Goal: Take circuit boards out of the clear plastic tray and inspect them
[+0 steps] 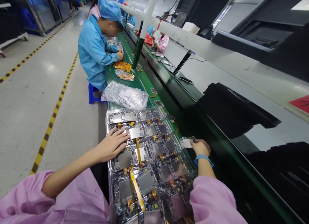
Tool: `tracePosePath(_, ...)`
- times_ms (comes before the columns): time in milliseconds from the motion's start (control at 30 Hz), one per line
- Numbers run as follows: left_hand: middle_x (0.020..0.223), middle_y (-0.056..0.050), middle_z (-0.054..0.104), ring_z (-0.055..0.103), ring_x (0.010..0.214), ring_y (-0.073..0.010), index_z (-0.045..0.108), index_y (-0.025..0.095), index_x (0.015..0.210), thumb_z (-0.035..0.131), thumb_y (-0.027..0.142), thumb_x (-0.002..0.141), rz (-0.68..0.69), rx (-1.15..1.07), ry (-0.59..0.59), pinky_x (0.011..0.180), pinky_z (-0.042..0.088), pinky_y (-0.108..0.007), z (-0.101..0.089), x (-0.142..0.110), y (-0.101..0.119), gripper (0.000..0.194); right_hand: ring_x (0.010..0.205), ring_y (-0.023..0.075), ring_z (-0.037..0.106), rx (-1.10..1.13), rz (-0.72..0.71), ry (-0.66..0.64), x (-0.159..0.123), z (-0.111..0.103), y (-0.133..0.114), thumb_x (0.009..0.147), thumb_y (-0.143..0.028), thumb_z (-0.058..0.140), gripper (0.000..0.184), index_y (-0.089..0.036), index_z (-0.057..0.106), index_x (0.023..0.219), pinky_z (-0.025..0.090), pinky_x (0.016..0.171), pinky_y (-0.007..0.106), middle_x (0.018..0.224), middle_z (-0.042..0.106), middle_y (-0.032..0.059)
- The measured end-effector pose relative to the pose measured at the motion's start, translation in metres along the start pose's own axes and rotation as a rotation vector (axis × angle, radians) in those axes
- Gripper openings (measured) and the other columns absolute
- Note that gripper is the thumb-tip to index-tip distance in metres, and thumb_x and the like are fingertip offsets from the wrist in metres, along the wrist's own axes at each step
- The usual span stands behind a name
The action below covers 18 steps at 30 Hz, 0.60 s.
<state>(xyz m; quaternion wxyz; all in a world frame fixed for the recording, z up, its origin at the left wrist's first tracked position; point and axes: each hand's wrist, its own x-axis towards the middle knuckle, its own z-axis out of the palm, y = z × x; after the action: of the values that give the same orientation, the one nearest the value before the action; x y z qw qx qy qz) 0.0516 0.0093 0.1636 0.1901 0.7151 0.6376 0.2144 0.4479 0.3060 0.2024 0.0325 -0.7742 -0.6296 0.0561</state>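
Right fingers (194,144): pinched on one end of a circuit board (186,143), just outside the tray's far-right edge; I can't tell how the hidden fingertips sit.
Left fingers (121,137): spread and loose, palm down over the boards in the clear tray (109,172), gripping nothing; firm contact hard to judge.
Board in hand: silver shield plate facing up, its free end pointing left from my right fingers.
Handling guess: light, stiff, fragile; the metal plate probably slick. Best held by the bare edges, clear of small parts.
Orange ribbons (136,190): lying nearer me than my left fingers; likely limp, easily creased, poor things to lift by.
Plastic bag (125,94): crumpled, beyond my left fingers, on the green bench (142,85).
Co-worker (93,53): blue-clad, well beyond both hands.
Wristband (204,158): blue, just behind my right fingers.
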Motion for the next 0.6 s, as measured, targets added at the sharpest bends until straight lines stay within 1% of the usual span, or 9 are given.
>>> tracePosePath(33, 0.161, -0.001, 0.042, 0.024, 0.156, -0.0275, 0.046, 0.027, 0.151, 0.027, 0.045, 0.107, 0.004, 0.013, -0.015, 0.128, 0.011, -0.064, -0.001, 0.003, 0.003, 0.052, 0.102, 0.0314, 0.067, 0.015, -0.015, 0.019, -0.004, -0.011, 0.002, 0.083, -0.031, 0.07, 0.037, -0.008, 0.073, 0.111, 0.05, 0.081, 0.036, 0.113, 0.071, 0.0231)
tracePosePath(100, 0.162, -0.002, 0.041, 0.024, 0.156, -0.0287, 0.046, 0.025, 0.151, 0.026, 0.044, 0.107, 0.009, 0.033, -0.009, 0.127, 0.012, -0.064, -0.001, 0.003, 0.007, 0.053, 0.09, 0.0264, 0.068, 0.07, -0.05, 0.106, -0.017, -0.035, 0.003, 0.082, -0.03, 0.067, 0.028, -0.014, 0.076, 0.103, 0.048, 0.074, 0.033, 0.101, 0.075, 0.0144)
tracePosePath(200, 0.163, -0.003, 0.039, 0.023, 0.156, -0.0297, 0.044, 0.024, 0.153, 0.031, 0.045, 0.106, 0.057, 0.056, 0.028, 0.128, 0.012, -0.062, 0.002, -0.003, 0.013, 0.052, 0.077, 0.0249, 0.067, 0.303, -0.165, 0.259, -0.059, -0.074, -0.01, 0.074, -0.037, 0.072, 0.027, -0.017, 0.076, 0.092, 0.048, 0.069, 0.033, 0.083, 0.075, 0.0092)
tracePosePath(233, 0.163, -0.002, 0.039, 0.022, 0.156, -0.0291, 0.044, 0.025, 0.153, 0.033, 0.045, 0.106, 0.096, 0.059, 0.032, 0.129, 0.01, -0.06, 0.003, -0.006, 0.016, 0.052, 0.075, 0.024, 0.067, 0.428, -0.215, 0.239, -0.079, -0.084, -0.019, 0.071, -0.041, 0.074, 0.031, -0.018, 0.076, 0.092, 0.049, 0.068, 0.033, 0.081, 0.074, 0.0082)
tracePosePath(300, 0.163, -0.001, 0.04, 0.023, 0.156, -0.0275, 0.045, 0.027, 0.152, 0.036, 0.045, 0.106, 0.177, 0.062, 0.023, 0.13, 0.007, -0.057, 0.007, -0.009, 0.022, 0.051, 0.071, 0.0221, 0.066, 0.672, -0.318, 0.045, -0.123, -0.096, -0.044, 0.066, -0.048, 0.077, 0.041, -0.019, 0.074, 0.095, 0.05, 0.066, 0.032, 0.081, 0.075, 0.0072)
tracePosePath(400, 0.158, -0.001, 0.047, 0.027, 0.155, -0.0272, 0.05, 0.026, 0.148, 0.035, 0.043, 0.106, 0.223, 0.067, -0.005, 0.13, 0.008, -0.057, 0.013, -0.012, 0.03, 0.048, 0.062, 0.0185, 0.061, 0.796, -0.43, -0.399, -0.182, -0.086, -0.083, 0.066, -0.051, 0.079, 0.05, -0.017, 0.071, 0.101, 0.05, 0.062, 0.031, 0.075, 0.073, 0.0062)
tracePosePath(467, 0.156, -0.002, 0.05, 0.029, 0.154, -0.0281, 0.055, 0.024, 0.144, 0.034, 0.041, 0.106, 0.212, 0.065, -0.012, 0.129, 0.009, -0.058, 0.015, -0.013, 0.032, 0.046, 0.056, 0.0156, 0.056, 0.773, -0.464, -0.59, -0.205, -0.064, -0.101, 0.07, -0.049, 0.075, 0.05, -0.015, 0.07, 0.105, 0.047, 0.057, 0.029, 0.069, 0.071, 0.0041)
tracePosePath(533, 0.156, -0.003, 0.05, 0.028, 0.154, -0.0279, 0.056, 0.023, 0.143, 0.034, 0.038, 0.107, 0.206, 0.042, -0.008, 0.129, 0.011, -0.059, 0.015, -0.016, 0.031, 0.045, 0.053, 0.014, 0.052, 0.755, -0.48, -0.654, -0.212, -0.038, -0.11, 0.072, -0.046, 0.071, 0.049, -0.013, 0.069, 0.109, 0.044, 0.054, 0.028, 0.065, 0.069, 0.0021)
tracePosePath(600, 0.154, -0.002, 0.053, 0.03, 0.153, -0.0261, 0.056, 0.026, 0.142, 0.034, 0.034, 0.106, 0.195, -0.014, 0.031, 0.128, 0.014, -0.059, 0.014, -0.02, 0.025, 0.042, 0.053, 0.0141, 0.052, 0.764, -0.473, -0.641, -0.209, -0.015, -0.111, 0.074, -0.044, 0.069, 0.05, -0.012, 0.068, 0.112, 0.044, 0.054, 0.027, 0.064, 0.068, 0.001)
